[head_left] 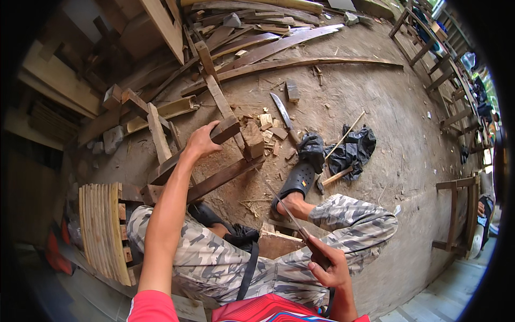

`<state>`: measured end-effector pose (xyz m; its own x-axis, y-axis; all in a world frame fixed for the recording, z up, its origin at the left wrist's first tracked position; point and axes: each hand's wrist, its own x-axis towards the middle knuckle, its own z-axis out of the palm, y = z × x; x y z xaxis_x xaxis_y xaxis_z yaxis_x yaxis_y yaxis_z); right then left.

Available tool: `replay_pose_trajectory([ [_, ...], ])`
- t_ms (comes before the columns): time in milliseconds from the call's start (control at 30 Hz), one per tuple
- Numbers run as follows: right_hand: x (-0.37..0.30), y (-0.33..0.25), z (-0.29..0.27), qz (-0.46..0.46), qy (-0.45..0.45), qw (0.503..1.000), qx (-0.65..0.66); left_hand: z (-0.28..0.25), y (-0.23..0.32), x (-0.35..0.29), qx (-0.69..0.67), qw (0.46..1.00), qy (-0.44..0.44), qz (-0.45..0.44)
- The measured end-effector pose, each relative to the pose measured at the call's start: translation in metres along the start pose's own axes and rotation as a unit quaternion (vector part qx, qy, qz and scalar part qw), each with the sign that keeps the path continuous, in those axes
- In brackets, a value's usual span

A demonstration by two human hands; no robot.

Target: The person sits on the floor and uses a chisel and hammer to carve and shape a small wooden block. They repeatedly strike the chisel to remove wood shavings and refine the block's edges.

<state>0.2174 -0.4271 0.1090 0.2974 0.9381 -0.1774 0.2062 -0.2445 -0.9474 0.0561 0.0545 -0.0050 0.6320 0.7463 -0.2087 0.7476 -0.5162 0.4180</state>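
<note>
My left hand point(201, 141) is wrapped around a dark wooden beam at the top of a wooden frame point(225, 176), which looks like a stool or small bench on its side. In my right hand point(333, 268) is a tool with a long thin blade point(287, 208) and brown wooden handle. The blade is seen nearly edge-on, so I cannot tell knife from saw; it points away from me, apart from the frame. A wooden block point(252, 137) sits against the frame's right end. Wood chips point(267, 122) lie beyond it, beside a large knife point(281, 110) on the ground.
A hammer point(337, 176) and black plastic bag point(354, 147) lie beyond my right foot. Scrap boards point(284, 45) are piled at the far side. A slatted wooden piece point(102, 231) stands by my left leg. Wooden frames point(450, 75) line the right side.
</note>
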Motion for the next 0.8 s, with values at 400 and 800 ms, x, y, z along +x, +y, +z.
replay_pose_trajectory([
  [400,0.013,-0.014,0.034,-0.039,0.037,0.998,0.020,-0.017,-0.014,0.022,-0.003,0.996,-0.089,-0.013],
  [800,0.059,-0.003,0.075,-0.033,0.066,0.997,0.008,0.004,0.013,-0.011,0.053,0.997,0.005,-0.060],
])
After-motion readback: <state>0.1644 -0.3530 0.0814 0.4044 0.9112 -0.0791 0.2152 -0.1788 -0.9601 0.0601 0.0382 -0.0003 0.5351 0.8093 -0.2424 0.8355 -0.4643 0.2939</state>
